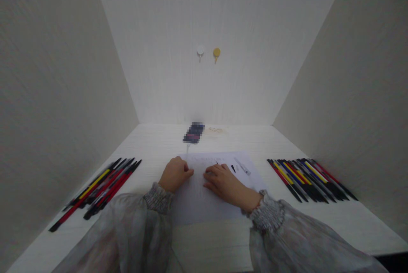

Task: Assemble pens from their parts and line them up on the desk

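Observation:
My left hand [174, 173] rests on the left edge of a white sheet of paper [207, 198], its fingers curled into a loose fist; what it holds, if anything, is hidden. On the paper's middle lies my right hand [225, 183], fingers bent and pressed together, with a small dark tip showing just above the fingertips. A pen part [241, 166] and a small black piece [233, 168] lie on the paper beyond the right hand. Both arms wear sheer grey sleeves.
A row of several red, black and yellow pens [100, 186] lies at the left. Another row of several pens [310, 177] lies at the right. A blurred dark object [193, 133] sits at the back. Two hooks [208, 53] hang on the back wall.

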Motion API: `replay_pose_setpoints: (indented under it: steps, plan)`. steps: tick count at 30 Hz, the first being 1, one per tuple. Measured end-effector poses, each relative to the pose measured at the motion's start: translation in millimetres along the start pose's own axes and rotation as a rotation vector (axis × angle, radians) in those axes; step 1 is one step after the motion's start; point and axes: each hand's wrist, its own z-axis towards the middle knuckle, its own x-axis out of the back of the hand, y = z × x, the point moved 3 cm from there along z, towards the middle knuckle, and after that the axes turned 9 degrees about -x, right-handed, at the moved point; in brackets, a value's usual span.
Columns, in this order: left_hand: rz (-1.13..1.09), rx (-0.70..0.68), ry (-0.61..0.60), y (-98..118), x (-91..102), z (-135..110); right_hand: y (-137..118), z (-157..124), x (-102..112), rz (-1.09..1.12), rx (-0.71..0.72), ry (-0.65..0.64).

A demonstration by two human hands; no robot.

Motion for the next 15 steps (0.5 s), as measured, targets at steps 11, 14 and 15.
replay_pose_setpoints:
  steps: [11, 14, 15]
  plan:
    - [-0.03, -0.061, 0.168, 6.9, 22.3, -3.5, 43.0, -14.7, 33.8, 0.099, -0.249, 0.291]
    - [-0.017, -0.028, 0.328, 10.3, 44.4, -8.6, 62.9, -26.5, 50.8, 0.131, -0.386, 0.454]
    - [-0.027, 0.005, 0.357, 10.1, 50.1, -10.7, 68.3, -30.7, 55.5, 0.158, -0.42, 0.509]
